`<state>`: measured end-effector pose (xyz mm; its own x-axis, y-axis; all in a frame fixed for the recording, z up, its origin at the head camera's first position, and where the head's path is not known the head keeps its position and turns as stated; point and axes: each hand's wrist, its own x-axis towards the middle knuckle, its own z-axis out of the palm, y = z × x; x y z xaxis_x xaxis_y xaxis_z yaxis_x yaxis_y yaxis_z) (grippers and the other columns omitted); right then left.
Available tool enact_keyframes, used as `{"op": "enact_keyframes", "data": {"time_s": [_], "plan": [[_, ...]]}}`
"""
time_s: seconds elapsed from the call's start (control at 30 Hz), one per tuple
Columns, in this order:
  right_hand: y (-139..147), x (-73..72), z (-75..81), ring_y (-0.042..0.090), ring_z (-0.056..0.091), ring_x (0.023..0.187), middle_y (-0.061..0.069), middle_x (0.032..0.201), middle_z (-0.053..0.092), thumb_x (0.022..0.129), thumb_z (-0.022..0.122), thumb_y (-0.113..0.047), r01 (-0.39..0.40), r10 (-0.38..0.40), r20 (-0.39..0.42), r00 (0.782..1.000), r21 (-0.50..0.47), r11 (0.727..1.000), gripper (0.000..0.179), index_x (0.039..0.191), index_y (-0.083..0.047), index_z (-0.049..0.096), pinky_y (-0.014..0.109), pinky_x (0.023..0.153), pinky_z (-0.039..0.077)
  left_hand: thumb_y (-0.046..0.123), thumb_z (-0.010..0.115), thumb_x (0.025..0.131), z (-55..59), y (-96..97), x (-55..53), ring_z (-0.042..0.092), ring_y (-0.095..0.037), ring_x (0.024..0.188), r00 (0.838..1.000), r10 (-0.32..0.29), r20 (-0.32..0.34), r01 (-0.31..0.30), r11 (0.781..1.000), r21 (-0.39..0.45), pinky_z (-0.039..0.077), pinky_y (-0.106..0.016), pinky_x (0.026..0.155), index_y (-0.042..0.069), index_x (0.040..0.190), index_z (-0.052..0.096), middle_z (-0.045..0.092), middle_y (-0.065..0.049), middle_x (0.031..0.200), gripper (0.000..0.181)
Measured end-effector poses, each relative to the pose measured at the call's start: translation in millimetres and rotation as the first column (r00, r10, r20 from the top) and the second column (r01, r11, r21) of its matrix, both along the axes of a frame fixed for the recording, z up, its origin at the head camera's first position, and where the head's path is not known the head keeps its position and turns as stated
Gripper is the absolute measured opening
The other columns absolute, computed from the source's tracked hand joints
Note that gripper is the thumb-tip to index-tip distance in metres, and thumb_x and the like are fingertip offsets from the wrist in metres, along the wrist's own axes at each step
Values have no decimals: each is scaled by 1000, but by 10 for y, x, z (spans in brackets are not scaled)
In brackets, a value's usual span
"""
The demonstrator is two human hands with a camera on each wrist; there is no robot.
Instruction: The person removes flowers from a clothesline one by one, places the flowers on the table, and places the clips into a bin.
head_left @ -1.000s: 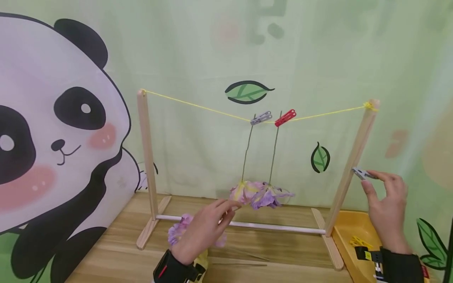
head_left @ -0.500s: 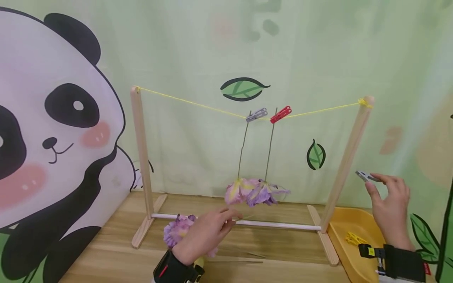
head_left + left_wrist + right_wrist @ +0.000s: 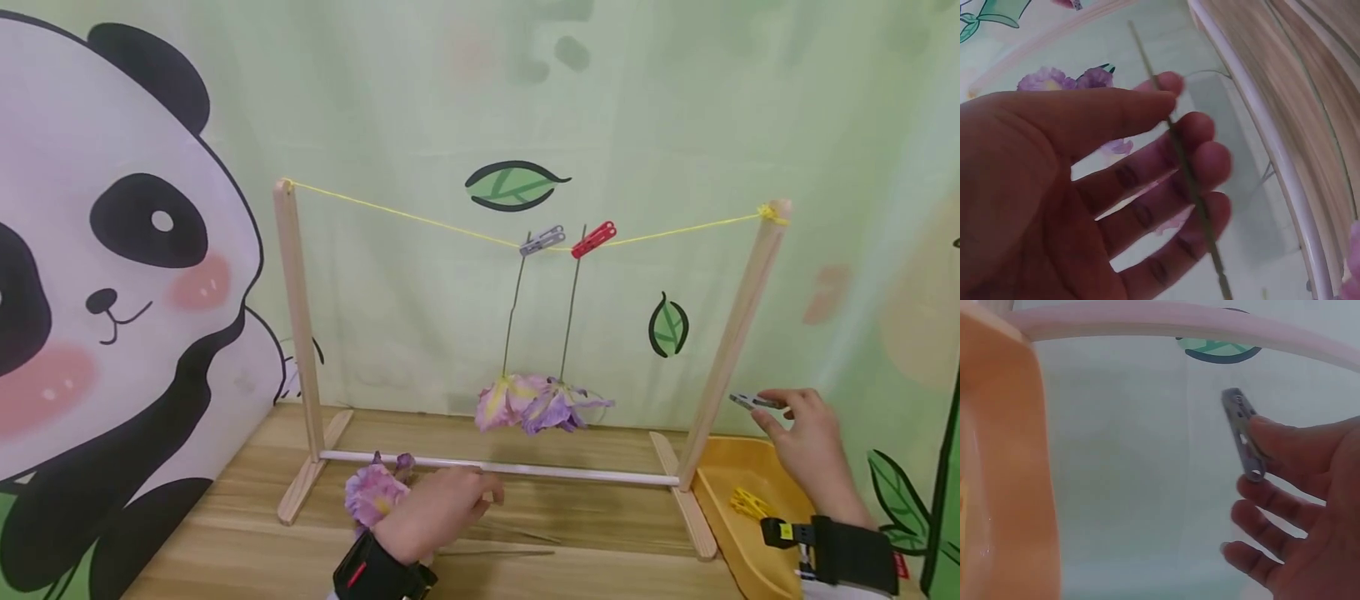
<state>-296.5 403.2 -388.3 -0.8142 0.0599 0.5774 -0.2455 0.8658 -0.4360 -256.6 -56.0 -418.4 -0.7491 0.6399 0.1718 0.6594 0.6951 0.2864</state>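
Note:
My left hand [image 3: 444, 510] is low over the table, in front of the white crossbar. In the left wrist view its thumb and fingers pinch a thin green flower stem [image 3: 1186, 167]. Beside that hand a pink-purple artificial flower [image 3: 373, 493] shows, partly covered. My right hand [image 3: 812, 446], just right of the frame's right post, holds a grey clothespin [image 3: 1241, 434] between thumb and forefinger. On the yellow string [image 3: 420, 220] a grey clothespin [image 3: 542, 241] and a red clothespin [image 3: 594, 240] clip two stems. Their blossoms, one pink-yellow flower [image 3: 504, 404] and one purple flower [image 3: 558, 410], hang head down.
The wooden frame has a left post [image 3: 297, 333], a right post [image 3: 735, 350] and a white crossbar [image 3: 585, 474]. Loose stems [image 3: 498, 552] lie on the table. A yellow tray [image 3: 712, 508] with a yellow clothespin [image 3: 750, 503] stands below my right hand.
My right hand has moved down with the grey clothespin, away from beside the right post. My left hand has lowered and turned slightly. The head view has shifted a little.

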Motion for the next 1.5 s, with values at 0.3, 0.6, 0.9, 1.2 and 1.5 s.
{"op": "enact_keyframes", "data": {"time_s": [0.3,0.6,0.9,1.2,1.5], "plan": [[72,-26,4,33,52,78,23,94,54,94,61,-17,-65,31,331,943,94,993,33,110,13,59,39,59,46,5,68,85,-60,-8,8,62,-8,83,1000,-2,-3,2,1000,-29,51,-23,66,15,93,73,71,2,92,13],[155,-91,-25,27,54,77,19,90,61,91,64,-15,-192,100,553,827,111,975,32,107,13,60,43,65,48,6,69,81,-198,22,-65,59,-5,73,1000,-8,-29,7,999,-40,49,-23,63,15,82,72,69,6,84,10],[182,-100,-131,24,51,73,12,85,61,87,68,-9,-235,120,627,770,104,966,21,98,8,64,38,63,48,0,64,77,-273,42,-100,41,-3,54,998,-40,-51,37,998,-53,32,-19,45,15,62,59,53,11,63,22],[161,-71,-273,16,44,56,3,68,51,84,69,-9,-226,142,753,642,8,974,14,92,0,62,26,48,39,8,70,79,-316,18,-86,60,-7,73,997,-23,-74,15,995,-101,49,-24,63,17,81,73,71,6,83,9],[120,-14,-207,19,45,62,5,74,50,89,63,-11,-246,149,786,600,4,969,23,104,6,57,26,49,37,5,65,81,-303,9,-80,61,-11,82,1000,15,3,-15,998,-55,49,-26,66,14,95,71,70,-2,93,18]]}}
